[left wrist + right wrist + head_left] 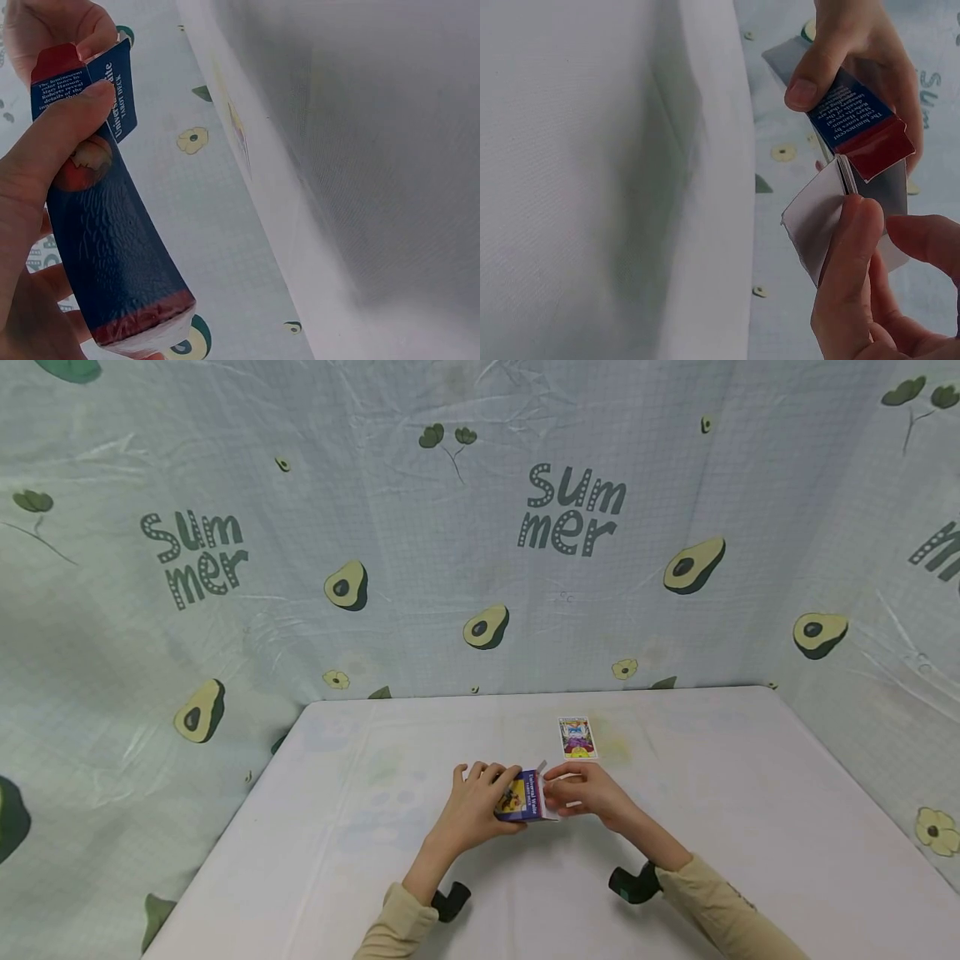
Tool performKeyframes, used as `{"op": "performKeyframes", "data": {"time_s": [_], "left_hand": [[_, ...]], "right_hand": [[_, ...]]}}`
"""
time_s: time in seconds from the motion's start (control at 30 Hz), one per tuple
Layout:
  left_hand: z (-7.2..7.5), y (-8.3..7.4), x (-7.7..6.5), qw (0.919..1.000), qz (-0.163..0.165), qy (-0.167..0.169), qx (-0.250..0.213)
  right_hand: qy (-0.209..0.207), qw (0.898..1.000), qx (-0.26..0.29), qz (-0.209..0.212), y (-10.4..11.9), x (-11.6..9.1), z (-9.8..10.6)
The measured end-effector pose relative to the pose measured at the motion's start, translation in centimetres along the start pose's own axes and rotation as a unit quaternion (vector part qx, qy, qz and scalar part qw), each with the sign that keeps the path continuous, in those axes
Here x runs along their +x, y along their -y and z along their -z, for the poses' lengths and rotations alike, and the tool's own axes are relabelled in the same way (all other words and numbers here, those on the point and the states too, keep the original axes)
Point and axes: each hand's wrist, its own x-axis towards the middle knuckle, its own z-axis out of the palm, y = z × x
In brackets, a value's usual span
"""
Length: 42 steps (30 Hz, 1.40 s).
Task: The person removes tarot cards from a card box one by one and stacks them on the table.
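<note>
A blue tarot deck box (519,797) with a red band is tilted above the table, its end flaps standing open. My left hand (474,806) grips it by the sides, the thumb (71,124) lying along a narrow blue face. At the open end my right hand (588,793) has its bent fingers around a pale flap (814,210). In the right wrist view the red flap (877,150) sticks out above those fingers. How far the fingers reach inside is hidden. One colourful tarot card (577,738) lies on the table just beyond the right hand.
A white-covered table (360,860) spreads under both hands. Behind it and at the sides hangs a pale curtain (420,552) printed with avocados and lettering. A black device is strapped at each wrist, the right one (634,885) low above the tabletop.
</note>
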Motion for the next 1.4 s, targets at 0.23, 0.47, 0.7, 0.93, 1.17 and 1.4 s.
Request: {"op": "performKeyframes", "data": {"time_s": [0.23,0.47,0.7,0.93,1.17,1.4], "left_hand": [[-0.1,0.0,0.0,1.0,-0.003,-0.001,0.005],[-0.2,-0.1,0.0,1.0,-0.003,0.0,0.006],[-0.1,-0.2,0.0,1.0,-0.002,0.004,0.001],[0.0,-0.3,0.0,1.0,-0.001,0.004,-0.004],[-0.1,-0.3,0.0,1.0,-0.004,0.001,-0.003],[-0.1,-0.2,0.0,0.9999,-0.008,-0.007,-0.005]], "right_hand": [[-0.013,1.0,-0.01,-0.017,-0.2,0.4,-0.4],[-0.023,0.999,-0.018,-0.026,-0.5,0.6,-0.7],[-0.035,0.998,-0.025,-0.034,-0.5,0.6,-1.0],[-0.043,0.998,-0.035,-0.039,-0.1,0.5,-1.1],[-0.043,0.997,-0.034,-0.048,-0.1,0.5,-1.1],[-0.031,0.999,-0.021,-0.037,-0.4,0.5,-0.9]]}}
